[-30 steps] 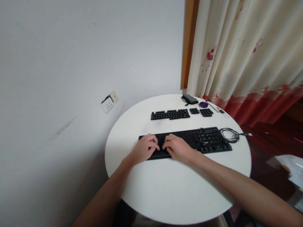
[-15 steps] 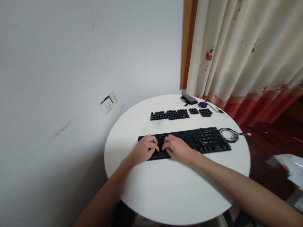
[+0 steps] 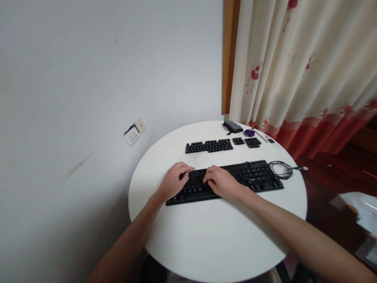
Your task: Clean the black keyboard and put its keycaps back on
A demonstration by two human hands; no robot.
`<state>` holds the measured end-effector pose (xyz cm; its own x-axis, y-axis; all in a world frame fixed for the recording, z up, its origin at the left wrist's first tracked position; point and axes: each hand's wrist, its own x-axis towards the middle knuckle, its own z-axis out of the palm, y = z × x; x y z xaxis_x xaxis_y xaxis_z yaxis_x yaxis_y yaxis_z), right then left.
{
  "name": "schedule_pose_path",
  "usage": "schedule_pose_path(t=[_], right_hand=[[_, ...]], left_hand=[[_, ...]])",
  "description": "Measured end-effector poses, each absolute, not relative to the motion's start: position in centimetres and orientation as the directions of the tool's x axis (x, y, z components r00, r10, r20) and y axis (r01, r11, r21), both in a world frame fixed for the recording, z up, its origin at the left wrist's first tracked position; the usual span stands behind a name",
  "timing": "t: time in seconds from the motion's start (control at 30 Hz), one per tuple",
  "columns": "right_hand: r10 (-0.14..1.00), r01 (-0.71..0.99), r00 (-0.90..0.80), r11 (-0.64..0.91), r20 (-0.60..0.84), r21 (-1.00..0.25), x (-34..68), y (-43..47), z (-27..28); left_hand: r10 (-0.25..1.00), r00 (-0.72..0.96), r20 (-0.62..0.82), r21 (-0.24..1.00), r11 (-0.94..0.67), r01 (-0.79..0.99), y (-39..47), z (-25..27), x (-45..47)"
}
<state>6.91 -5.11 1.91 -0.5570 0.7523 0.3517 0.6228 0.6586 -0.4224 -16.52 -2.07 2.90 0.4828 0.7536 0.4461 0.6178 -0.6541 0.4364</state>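
Note:
A black keyboard (image 3: 206, 192) lies slightly slanted on a round white table, with both hands over its left half. My left hand (image 3: 171, 181) is above its upper left part, index finger reaching past the far edge. Its thumb and fingers close toward each other; anything between them is too small to make out. My right hand (image 3: 222, 182) rests over the middle of the keys, fingers bent down and drawn together. The fingertips hide whatever they touch. Behind the keyboard, black keycaps stand in separate groups: a long block (image 3: 209, 146) and two smaller ones, one a squarish block (image 3: 252, 142).
A coiled black cable (image 3: 281, 173) with its plug lies at the keyboard's right. Toward the back of the white table (image 3: 212, 239) are a grey-black pouch (image 3: 233, 126) and a purple item (image 3: 249, 133). A wall socket (image 3: 131, 136) is on the left; a curtain (image 3: 273, 78) hangs behind.
My left hand has moved left and up from the lower keys, uncovering the keyboard's lower left part. The right hand stays over nearly the same keys. The view has shifted slightly.

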Motion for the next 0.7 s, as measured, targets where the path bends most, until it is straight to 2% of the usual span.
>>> schedule_pose_path(t=[0.13, 0.3, 0.7], right_hand=[[0.758, 0.62, -0.539, 0.652, 0.368, -0.436, 7.3, -4.7, 1.8], [0.773, 0.618, -0.503, 0.635, 0.386, -0.464, 7.9, -4.0, 1.5], [0.806, 0.601, -0.408, 0.59, 0.428, -0.539, 10.6, -1.2, 0.8]], left_hand=[[0.744, 0.485, 0.459, 0.382, -0.658, 0.649, 0.7, 4.5, -14.8], [0.78, 0.509, 0.364, 0.242, -0.607, 0.757, 5.7, 4.6, -10.8], [0.789, 0.552, 0.271, 0.118, -0.596, 0.794, 10.8, 1.6, -6.8]])
